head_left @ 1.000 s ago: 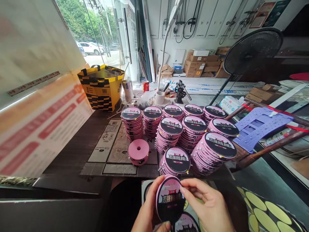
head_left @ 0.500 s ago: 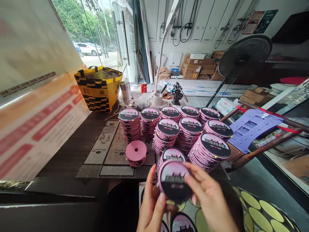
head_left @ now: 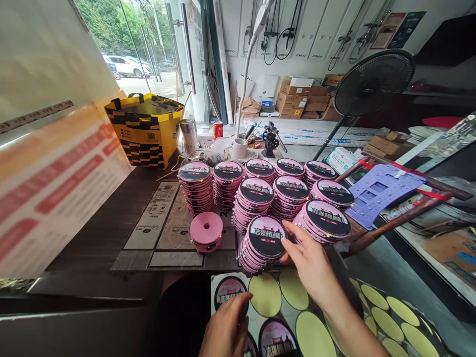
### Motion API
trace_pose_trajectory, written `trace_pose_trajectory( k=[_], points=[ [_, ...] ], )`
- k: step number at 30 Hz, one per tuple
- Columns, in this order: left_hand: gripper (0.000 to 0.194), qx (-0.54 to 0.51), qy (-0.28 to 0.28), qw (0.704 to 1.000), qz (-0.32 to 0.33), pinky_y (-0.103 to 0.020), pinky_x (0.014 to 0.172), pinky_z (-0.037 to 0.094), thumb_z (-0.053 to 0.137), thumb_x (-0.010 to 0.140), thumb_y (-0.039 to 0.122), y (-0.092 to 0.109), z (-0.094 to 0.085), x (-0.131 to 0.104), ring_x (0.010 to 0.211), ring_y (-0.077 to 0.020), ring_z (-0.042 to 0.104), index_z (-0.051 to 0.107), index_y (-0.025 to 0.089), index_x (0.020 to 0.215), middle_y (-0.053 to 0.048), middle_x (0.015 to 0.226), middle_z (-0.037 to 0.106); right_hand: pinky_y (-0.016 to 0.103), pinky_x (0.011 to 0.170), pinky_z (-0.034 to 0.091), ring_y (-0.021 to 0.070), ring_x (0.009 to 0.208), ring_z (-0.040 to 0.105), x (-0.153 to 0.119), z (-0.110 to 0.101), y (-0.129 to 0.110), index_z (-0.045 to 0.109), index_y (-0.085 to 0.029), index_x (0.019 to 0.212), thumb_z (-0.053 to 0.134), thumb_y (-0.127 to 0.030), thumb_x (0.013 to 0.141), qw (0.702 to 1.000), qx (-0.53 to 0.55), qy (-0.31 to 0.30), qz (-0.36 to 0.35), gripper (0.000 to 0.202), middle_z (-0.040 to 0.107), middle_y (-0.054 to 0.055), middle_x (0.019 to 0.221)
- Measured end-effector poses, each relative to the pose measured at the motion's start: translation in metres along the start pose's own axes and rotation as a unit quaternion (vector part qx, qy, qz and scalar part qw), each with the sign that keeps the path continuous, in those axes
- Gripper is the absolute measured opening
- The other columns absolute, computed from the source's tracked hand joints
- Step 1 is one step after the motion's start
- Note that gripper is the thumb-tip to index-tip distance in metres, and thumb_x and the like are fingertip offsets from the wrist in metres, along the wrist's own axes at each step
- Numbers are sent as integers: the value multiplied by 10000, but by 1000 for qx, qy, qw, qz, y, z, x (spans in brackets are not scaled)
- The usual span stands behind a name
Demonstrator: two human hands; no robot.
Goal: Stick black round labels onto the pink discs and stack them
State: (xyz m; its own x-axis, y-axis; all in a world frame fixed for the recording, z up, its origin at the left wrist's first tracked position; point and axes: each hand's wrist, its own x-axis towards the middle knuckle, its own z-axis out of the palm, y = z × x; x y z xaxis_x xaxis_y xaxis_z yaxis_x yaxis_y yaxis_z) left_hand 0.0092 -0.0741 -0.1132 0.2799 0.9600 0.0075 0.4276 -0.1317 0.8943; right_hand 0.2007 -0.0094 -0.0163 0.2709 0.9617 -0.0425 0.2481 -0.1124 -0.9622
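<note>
Pink discs with black printed round labels stand in several stacks on the table. My right hand [head_left: 303, 248] pinches the edge of the top labelled disc [head_left: 267, 237] on the front stack. Low in the view, my left hand [head_left: 226, 325] is over the sticker sheet [head_left: 255, 313], its fingers bent and apart from the thumb, holding nothing visible. That sheet carries round labels, one [head_left: 231, 291] just above my left hand, and yellow-green blank circles. Left of the front stack, a pink disc [head_left: 207, 229] with its hole facing up tops a short pile.
Behind the stacks are a white cup [head_left: 240, 148], a black clamp stand [head_left: 272, 141] and a red can [head_left: 218, 130]. A yellow bag [head_left: 148, 134] stands at the back left. Right are a fan [head_left: 374, 89], a purple plastic piece [head_left: 385, 191] and a used sticker sheet [head_left: 394, 317].
The labelled disc that both hands held has moved up onto the front stack with my right hand. My left hand has let go and dropped lower, over the sticker sheet.
</note>
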Motion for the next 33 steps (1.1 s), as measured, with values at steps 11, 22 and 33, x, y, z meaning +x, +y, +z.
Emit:
trace_pose_trajectory(
  k=[11, 22, 33],
  points=[
    [469, 203, -181, 957, 98, -487, 963, 431, 528, 709, 30, 28, 18, 36, 1169, -324, 520, 610, 213, 1133, -143, 1227, 613, 440, 956, 437, 280, 1228, 420, -43, -5, 12, 415, -231, 1288, 433, -241, 889, 882, -348, 63, -310, 399, 439, 116, 1332],
    [440, 191, -132, 969, 86, -489, 913, 468, 485, 713, -8, 17, 25, 32, 1104, -327, 558, 633, 204, 1070, -135, 1142, 650, 487, 959, 438, 303, 1222, 415, -21, 18, 22, 401, -207, 1278, 486, -231, 854, 890, -360, 18, -278, 433, 412, 145, 1337],
    [556, -116, 156, 980, -51, -483, 1080, 276, 441, 843, 237, 25, 12, 30, 1323, -259, 324, 271, 202, 1371, -131, 1456, 336, 509, 963, 405, 321, 1195, 472, -32, 28, 68, 208, -162, 1406, 590, -413, 760, 989, -118, 58, -63, 792, 465, 185, 1335]
  ],
)
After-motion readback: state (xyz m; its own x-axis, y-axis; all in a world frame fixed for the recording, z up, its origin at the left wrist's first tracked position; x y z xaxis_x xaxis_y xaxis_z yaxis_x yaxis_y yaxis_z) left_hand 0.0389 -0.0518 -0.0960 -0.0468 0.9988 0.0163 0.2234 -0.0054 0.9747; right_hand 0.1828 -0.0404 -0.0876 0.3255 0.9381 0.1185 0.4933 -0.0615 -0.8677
